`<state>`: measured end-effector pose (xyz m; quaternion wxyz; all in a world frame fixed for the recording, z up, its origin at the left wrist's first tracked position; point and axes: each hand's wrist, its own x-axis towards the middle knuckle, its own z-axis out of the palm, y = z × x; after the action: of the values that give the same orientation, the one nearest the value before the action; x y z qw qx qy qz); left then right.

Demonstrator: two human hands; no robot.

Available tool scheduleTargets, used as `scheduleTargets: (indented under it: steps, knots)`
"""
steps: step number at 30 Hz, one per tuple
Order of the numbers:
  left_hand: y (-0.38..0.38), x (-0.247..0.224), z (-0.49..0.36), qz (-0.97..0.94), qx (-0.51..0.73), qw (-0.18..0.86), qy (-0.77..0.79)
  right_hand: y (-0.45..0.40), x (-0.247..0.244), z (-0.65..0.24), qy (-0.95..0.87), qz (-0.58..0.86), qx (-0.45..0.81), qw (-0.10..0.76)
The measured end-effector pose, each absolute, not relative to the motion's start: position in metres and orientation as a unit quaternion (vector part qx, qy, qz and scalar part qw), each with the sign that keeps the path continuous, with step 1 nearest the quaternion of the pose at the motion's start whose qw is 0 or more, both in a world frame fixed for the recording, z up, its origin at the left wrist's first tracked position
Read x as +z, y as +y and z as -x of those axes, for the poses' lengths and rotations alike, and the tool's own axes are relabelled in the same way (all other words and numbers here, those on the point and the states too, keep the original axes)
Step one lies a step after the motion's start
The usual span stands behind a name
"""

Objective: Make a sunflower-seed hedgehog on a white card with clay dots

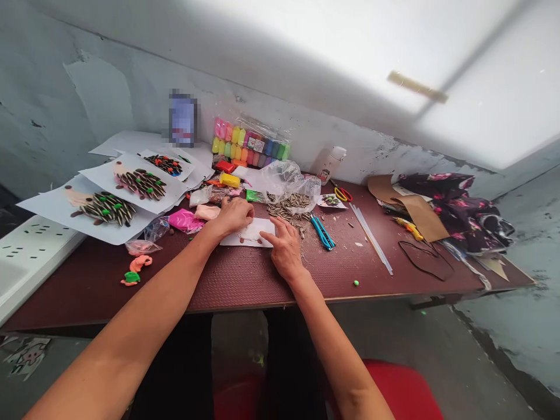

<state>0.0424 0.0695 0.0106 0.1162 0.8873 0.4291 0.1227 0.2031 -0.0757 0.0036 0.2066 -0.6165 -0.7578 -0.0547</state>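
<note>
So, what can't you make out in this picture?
All head view:
- Left hand: anything under its fingertips, hidden by curled fingers.
- Upright blue panel: content pixelated.
- Label on the multicoloured pack: too small to read.
- Red seat: cut off by bottom edge.

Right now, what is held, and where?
The right hand, fingers spread at the right end of the white paper, grips nothing visible. Whether the left hand, at the paper's left, pinches anything cannot be told.

Apparently no readable text.
</note>
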Motion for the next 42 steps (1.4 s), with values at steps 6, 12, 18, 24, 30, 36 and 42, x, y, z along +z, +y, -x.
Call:
scheduleTargets:
  steps: [6, 12, 18, 24, 30, 36, 42]
  knots:
    - [0.0674, 0.0128, -0.0436, -0.883, 0.115, 0.123, 0.437, -0.0799, 0.0042, -0.2023, -0.759, 0.617, -0.047, 0.205]
    - [0.0653, 0.0159, -0.0449, -0.882, 0.100, 0.117, 0.445, -0.0806, 0.0025, -0.2039, -0.740, 0.634, -0.063, 0.215]
    - [0.0657, 0.0163, -0.0442, -0.887, 0.098, 0.115, 0.437, -0.0816, 0.0044, -0.2023, -0.748, 0.631, -0.062, 0.199]
    - [0.0668, 0.0140, -0.0437, -0.888, 0.113, 0.114, 0.432, -0.0782, 0.0035, -0.2004, -0.776, 0.602, -0.042, 0.180]
    - [0.0667, 0.0136, -0.0436, -0.887, 0.118, 0.114, 0.431, -0.0759, 0.0022, -0.2001, -0.790, 0.588, -0.018, 0.174]
    - [0.0651, 0.0153, -0.0439, -0.887, 0.114, 0.119, 0.431, -0.0769, 0.0034, -0.1986, -0.787, 0.586, -0.027, 0.189]
    - [0.0644, 0.0171, -0.0439, -0.886, 0.111, 0.117, 0.434, -0.0752, 0.0019, -0.1985, -0.787, 0.587, -0.012, 0.191]
